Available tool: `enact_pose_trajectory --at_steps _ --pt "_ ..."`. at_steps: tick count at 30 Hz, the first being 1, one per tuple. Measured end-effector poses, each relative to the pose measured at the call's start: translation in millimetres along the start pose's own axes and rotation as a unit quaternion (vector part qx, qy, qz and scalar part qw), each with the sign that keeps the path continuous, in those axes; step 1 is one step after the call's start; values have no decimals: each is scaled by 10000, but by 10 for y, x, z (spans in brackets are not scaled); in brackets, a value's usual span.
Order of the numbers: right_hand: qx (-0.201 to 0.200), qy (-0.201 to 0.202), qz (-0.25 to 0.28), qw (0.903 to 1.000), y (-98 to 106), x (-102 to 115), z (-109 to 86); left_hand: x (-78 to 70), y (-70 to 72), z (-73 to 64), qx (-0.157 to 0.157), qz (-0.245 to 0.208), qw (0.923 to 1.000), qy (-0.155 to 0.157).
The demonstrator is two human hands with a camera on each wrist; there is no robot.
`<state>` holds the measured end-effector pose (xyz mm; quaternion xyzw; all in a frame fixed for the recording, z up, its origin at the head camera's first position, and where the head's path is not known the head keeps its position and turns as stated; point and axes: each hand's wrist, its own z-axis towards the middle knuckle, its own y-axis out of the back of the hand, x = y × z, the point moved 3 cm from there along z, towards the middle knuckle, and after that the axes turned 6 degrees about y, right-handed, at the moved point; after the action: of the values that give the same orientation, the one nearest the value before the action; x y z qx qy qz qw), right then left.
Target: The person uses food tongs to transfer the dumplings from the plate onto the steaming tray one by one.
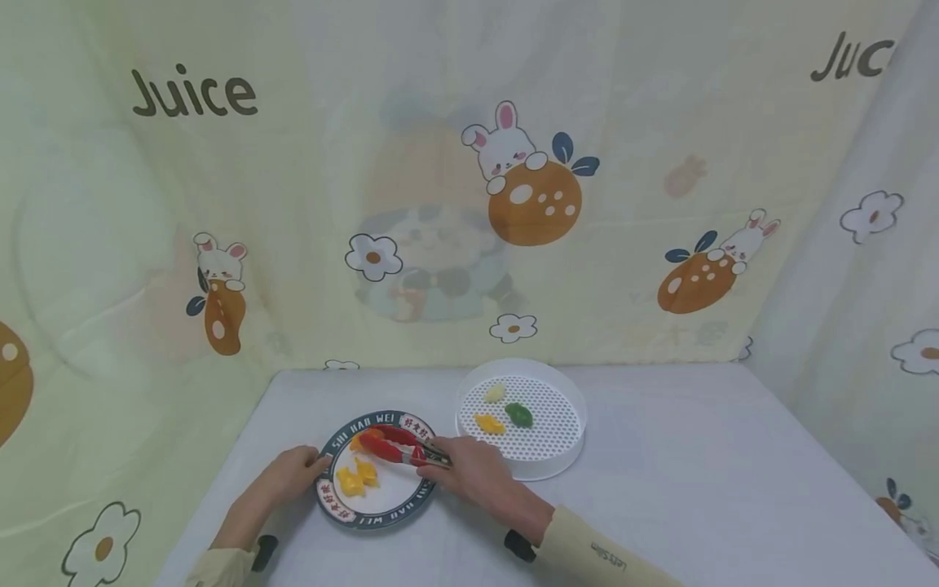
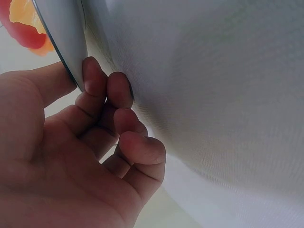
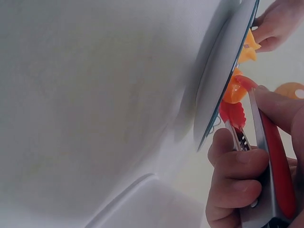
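Note:
My left hand (image 1: 295, 471) pinches the left rim of a round plate (image 1: 396, 492) with a dark lettered border, thumb above and fingertips under the edge in the left wrist view. Red-tipped metal tongs (image 1: 399, 450) are gripped in my right hand (image 1: 478, 474) over the plate's right side. In the right wrist view the red tips of the tongs stand on either side of an orange piece (image 3: 234, 88) at the plate. Two yellow pieces, one at the front (image 1: 350, 483) and another beside it (image 1: 367, 471), lie on the plate's left part.
A white round perforated tray (image 1: 553, 408) stands behind my right hand. It bears a green piece (image 1: 518, 415), a yellow piece (image 1: 489, 424) and a pale piece (image 1: 495, 394). A printed curtain (image 1: 623, 269) hangs behind and beside the white-covered table (image 1: 682, 489).

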<state>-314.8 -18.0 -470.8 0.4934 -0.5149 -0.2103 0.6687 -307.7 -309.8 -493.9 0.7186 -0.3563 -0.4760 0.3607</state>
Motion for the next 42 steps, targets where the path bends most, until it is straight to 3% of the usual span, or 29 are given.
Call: enact_pose_trajectory --at_steps 15,28,42 --pt "-287 270 3 9992 133 -84 -155 67 -48 18 67 57 9999 120" --pt "-485 366 -1 9982 400 -181 -373 79 -39 29 -18 -61 10000 70" --pt "-952 -55 -181 9953 641 -437 -542 30 -34 36 -58 22 10000 -27"
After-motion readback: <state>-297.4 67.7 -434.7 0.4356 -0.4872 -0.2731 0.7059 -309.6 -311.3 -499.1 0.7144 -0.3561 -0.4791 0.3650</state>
